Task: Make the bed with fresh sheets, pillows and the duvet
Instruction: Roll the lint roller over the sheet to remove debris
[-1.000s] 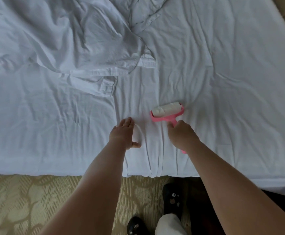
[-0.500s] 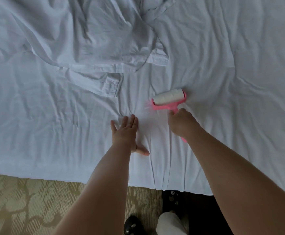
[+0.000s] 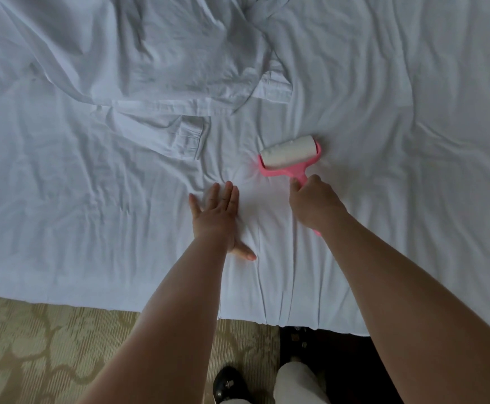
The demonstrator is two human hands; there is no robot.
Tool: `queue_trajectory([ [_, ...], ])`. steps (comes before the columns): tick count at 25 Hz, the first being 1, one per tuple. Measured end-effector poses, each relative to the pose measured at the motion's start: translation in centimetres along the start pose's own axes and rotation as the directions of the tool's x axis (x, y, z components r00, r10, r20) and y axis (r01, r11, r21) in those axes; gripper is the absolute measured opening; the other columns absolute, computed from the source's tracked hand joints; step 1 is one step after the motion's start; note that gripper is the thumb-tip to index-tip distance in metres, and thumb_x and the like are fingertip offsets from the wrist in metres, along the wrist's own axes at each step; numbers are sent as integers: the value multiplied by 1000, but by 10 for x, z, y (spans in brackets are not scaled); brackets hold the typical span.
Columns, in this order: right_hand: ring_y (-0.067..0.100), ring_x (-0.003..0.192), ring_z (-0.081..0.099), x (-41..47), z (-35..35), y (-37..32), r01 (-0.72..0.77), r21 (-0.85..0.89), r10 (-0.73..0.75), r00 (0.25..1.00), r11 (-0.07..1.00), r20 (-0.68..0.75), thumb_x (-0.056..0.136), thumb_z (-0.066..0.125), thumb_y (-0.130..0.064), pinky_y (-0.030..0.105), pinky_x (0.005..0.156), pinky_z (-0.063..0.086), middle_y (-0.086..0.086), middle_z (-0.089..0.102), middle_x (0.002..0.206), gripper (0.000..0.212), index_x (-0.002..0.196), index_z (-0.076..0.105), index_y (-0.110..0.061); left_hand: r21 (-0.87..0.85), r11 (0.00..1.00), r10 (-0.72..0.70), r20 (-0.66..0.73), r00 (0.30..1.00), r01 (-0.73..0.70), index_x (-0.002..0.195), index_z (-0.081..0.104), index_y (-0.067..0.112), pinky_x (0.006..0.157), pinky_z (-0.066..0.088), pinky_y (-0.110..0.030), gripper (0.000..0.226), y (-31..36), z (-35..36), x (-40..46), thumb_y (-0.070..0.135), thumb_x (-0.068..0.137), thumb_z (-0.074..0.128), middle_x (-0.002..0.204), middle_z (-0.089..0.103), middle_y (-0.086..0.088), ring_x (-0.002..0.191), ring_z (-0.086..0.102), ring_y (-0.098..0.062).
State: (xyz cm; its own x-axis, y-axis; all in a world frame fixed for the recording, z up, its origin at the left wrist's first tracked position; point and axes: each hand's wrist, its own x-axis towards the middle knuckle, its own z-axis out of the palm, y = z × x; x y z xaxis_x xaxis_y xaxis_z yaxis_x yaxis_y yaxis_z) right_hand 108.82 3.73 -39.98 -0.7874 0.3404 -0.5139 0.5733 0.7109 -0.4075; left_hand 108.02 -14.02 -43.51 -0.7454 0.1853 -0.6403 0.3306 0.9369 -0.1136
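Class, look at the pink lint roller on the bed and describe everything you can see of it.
The lint roller has a pink frame and handle that look like plastic, and a white drum that looks like sticky paper. It lies low on the white sheet, drum pointing away from the person, tilted slightly right. The right hand grips the handle, whose pink end shows past the wrist. The left hand lies flat on the sheet beside it, not touching it.

Your view is dim and cool — soft, even light, no glare anywhere on the white sheet (image 3: 383, 141). Shadows stay faint, gathering only in its wrinkles. You get slight softness throughout, mild motion blur at the top edge, and wide-angle bending toward the borders — the carpet (image 3: 48, 345) looks smeared.
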Motion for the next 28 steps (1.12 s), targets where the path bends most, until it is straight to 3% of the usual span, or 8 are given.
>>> queue_trajectory([
  [5,33,109,55,-31,6,19,-15,49,16,1000,999,-21,101,25,-44,37,88,42,17,55,121,52,126,43,-2,-7,999,-50,-59,997,50,150,-17,19,115,10,-56,140,13,-6,-10,72,56,72,158,-20,2,146,-16,-25],
  [10,30,97,58,-83,19,49,-55,78,55,998,995,0,101,26,-43,37,80,46,14,58,108,48,120,45,-4,-93,994,43,-161,986,-58,152,-7,24,114,19,-51,104,11,21,-44,69,80,53,160,-9,2,147,-5,-26],
  [13,22,80,58,-112,25,60,-78,107,76,997,991,27,101,25,-43,33,67,46,6,55,87,47,116,46,-4,-110,989,77,-153,985,-94,153,-2,23,114,22,-48,91,14,30,-62,61,88,49,161,-5,2,147,-3,-29],
  [16,13,67,52,-142,29,72,-101,102,98,994,990,39,102,25,-43,27,54,37,1,50,78,44,113,46,-6,-153,983,87,-124,988,-106,153,3,17,114,26,-47,91,22,23,-68,52,88,56,161,1,2,147,2,-29],
  [22,18,73,56,-169,29,87,-140,40,137,987,989,79,101,27,-42,31,63,43,3,53,81,42,109,47,-6,-133,977,154,-105,983,-167,153,5,22,114,25,-50,85,33,34,-85,39,90,59,161,-3,7,148,-1,-24],
  [28,21,78,58,-122,23,70,-61,73,60,998,995,12,101,25,-42,31,66,43,6,56,86,44,110,49,-5,-70,975,203,-98,974,-210,153,3,24,115,26,-45,95,21,37,-78,42,85,66,160,-5,11,148,-1,-17],
])
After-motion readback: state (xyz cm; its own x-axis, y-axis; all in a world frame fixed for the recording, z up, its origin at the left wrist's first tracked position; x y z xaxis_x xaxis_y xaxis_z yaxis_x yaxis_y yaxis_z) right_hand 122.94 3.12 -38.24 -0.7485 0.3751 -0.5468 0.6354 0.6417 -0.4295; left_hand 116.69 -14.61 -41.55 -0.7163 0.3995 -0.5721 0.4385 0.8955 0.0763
